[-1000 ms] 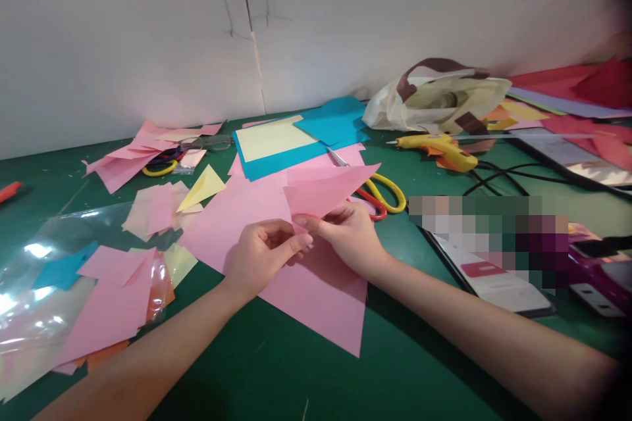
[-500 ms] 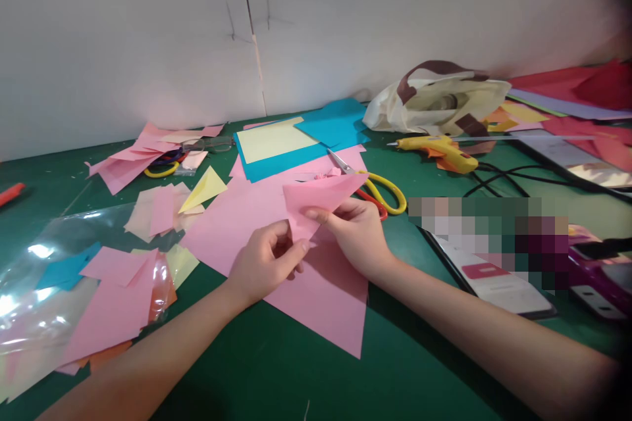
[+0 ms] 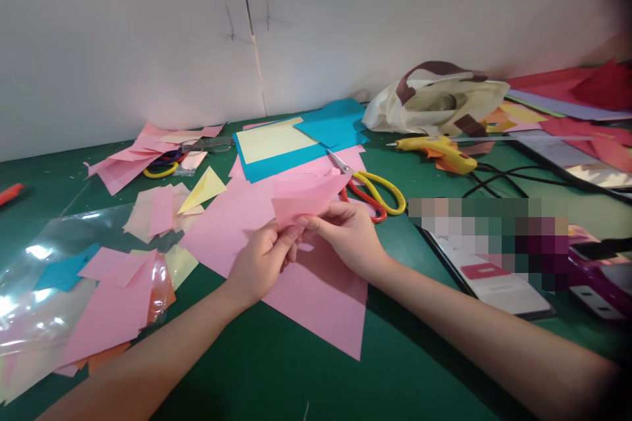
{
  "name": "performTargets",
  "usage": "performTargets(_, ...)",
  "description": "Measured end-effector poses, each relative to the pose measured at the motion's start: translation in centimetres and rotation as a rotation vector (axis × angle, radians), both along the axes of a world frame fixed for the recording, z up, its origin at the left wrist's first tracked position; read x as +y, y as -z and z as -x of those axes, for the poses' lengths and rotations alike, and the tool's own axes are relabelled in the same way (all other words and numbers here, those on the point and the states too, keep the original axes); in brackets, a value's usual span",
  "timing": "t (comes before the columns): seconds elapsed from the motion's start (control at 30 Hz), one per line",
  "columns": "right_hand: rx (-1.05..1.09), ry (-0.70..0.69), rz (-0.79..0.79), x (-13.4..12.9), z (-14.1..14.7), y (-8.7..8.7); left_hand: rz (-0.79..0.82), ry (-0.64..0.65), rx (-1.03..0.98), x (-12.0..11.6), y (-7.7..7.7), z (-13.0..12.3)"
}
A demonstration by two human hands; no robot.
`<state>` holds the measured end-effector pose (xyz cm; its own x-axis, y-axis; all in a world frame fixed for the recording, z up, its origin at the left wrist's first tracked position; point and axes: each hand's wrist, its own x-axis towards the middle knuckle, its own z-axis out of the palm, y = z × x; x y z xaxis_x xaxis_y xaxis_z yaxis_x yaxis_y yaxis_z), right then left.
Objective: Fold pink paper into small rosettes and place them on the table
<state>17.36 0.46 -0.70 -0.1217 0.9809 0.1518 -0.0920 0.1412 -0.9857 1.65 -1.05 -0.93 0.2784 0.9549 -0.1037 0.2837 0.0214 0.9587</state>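
A folded piece of pink paper [image 3: 309, 198] is held up between my two hands, its open flaps pointing away from me. My left hand [image 3: 261, 256] pinches its lower corner between thumb and fingers. With thumb on top, my right hand [image 3: 345, 233] grips the near edge close beside the left thumb; some fingertips are hidden behind the paper. Beneath both hands lies a large pink sheet [image 3: 326, 316] on the green table. Just beyond my right hand rest scissors [image 3: 378, 194] with red and yellow handles.
Blue sheets [image 3: 340, 122] and a cream sheet [image 3: 276, 139] lie at the back. On the right are a yellow glue gun [image 3: 444, 150], a cloth bag [image 3: 434, 105] and a phone-like device [image 3: 508, 286]. A clear plastic bag [image 3: 113, 230] with paper pieces spreads at left.
My left hand has moved up to the paper and now pinches its corner. The folded paper has shifted slightly left and tilted, and my right hand has moved left with it.
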Motion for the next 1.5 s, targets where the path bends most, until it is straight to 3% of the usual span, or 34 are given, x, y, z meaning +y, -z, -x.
performTargets(0.13,-0.079,0.03,0.017,-0.2,0.1,-0.1,0.049,0.002,-0.065,0.0,0.3,0.0)
performTargets(0.33,-0.145,0.114,-0.037,-0.3,0.0,0.2,-0.032,0.011,0.074,-0.1,0.3,0.1)
performTargets(0.73,-0.024,0.465,0.013,-0.1,0.0,-0.2,0.024,0.106,0.084,-0.5,-0.6,0.1)
performTargets(0.93,-0.001,0.471,0.041,0.0,-0.2,0.0,0.043,0.121,0.006,-0.4,-0.5,0.1)
performTargets(1.27,0.009,0.426,-0.079,-0.3,-0.4,-0.3,0.057,0.126,-0.012,-0.3,-0.8,0.1)
performTargets(1.5,-0.058,0.52,-0.144,-0.4,-0.3,-0.5,0.041,0.137,-0.073,-0.4,-1.0,0.1)
